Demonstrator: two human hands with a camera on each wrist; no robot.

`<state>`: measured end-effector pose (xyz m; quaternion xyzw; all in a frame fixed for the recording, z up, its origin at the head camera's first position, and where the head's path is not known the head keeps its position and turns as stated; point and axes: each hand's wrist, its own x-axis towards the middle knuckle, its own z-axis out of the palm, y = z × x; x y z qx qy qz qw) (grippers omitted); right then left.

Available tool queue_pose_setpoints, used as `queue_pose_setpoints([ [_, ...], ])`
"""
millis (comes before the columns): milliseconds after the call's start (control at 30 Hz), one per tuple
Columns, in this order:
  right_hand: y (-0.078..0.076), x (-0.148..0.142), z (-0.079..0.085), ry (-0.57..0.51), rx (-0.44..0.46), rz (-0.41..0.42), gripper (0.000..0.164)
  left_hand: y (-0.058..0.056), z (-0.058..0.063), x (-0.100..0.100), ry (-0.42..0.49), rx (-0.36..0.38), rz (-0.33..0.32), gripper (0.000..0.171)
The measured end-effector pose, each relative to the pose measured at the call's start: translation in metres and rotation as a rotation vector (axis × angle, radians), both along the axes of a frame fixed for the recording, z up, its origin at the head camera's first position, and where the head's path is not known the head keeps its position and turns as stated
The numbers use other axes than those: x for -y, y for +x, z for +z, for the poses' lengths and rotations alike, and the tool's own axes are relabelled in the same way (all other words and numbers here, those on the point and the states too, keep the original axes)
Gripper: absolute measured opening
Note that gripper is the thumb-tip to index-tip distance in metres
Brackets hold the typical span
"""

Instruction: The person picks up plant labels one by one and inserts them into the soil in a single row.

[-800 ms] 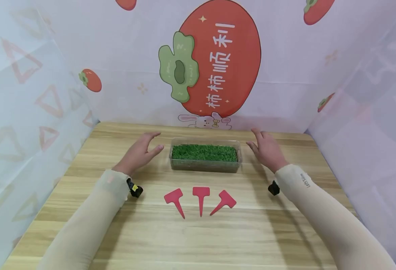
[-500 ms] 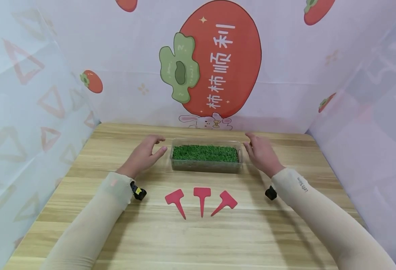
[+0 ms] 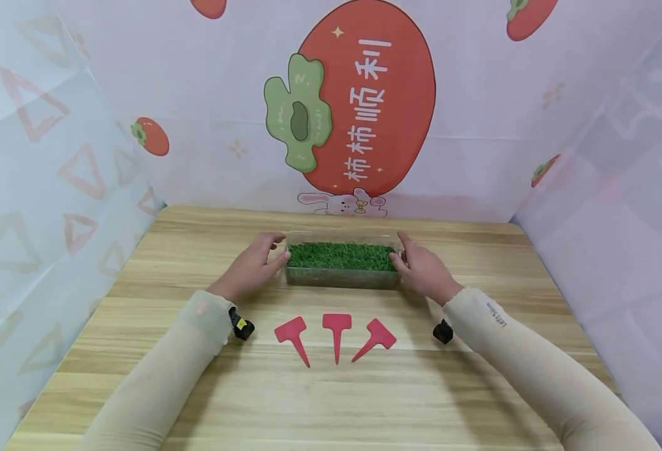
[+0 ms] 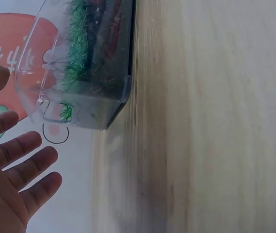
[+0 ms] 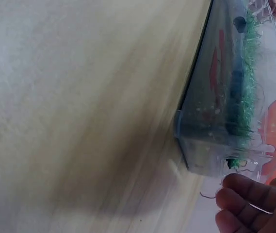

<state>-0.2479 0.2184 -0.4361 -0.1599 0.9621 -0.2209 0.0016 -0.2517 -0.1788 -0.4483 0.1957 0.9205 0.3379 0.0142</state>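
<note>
A clear plastic box (image 3: 342,279) holding a strip of artificial grass (image 3: 339,255) stands at the back of the table. My left hand (image 3: 253,268) is at its left end, thumb near the rim. In the left wrist view the fingers (image 4: 40,162) are spread and relaxed, a little apart from the end wall. At the other end is my right hand (image 3: 425,270), its thumb overlapping the rim from above. Its loosely bent fingertips (image 5: 235,183) lie right by the handle hole. Three red T-shaped plant labels lie in front: left label (image 3: 291,328), middle label (image 3: 337,321), right label (image 3: 381,333).
The wooden table (image 3: 331,407) carries everything. Behind it hangs a white backdrop (image 3: 212,81) with a large persimmon print, and pale sheets (image 3: 32,188) close off both sides. A black wrist camera (image 3: 243,328) sits on the left sleeve, another camera (image 3: 443,332) on the right.
Both hands have moved inward from either side to the ends of the box. The box and the red labels stay where they were.
</note>
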Motion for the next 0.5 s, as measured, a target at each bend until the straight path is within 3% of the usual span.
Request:
queue_pose_setpoints([
  [233,-0.001,-0.001,-0.009,0.051,0.019,-0.02,0.067,-0.002,0.001,-0.008,-0.051,0.023,-0.001,0.062],
  [500,-0.002,0.003,-0.006,0.126,0.128,-0.004,0.072,-0.008,-0.004,-0.013,-0.138,0.093,-0.066,0.066],
])
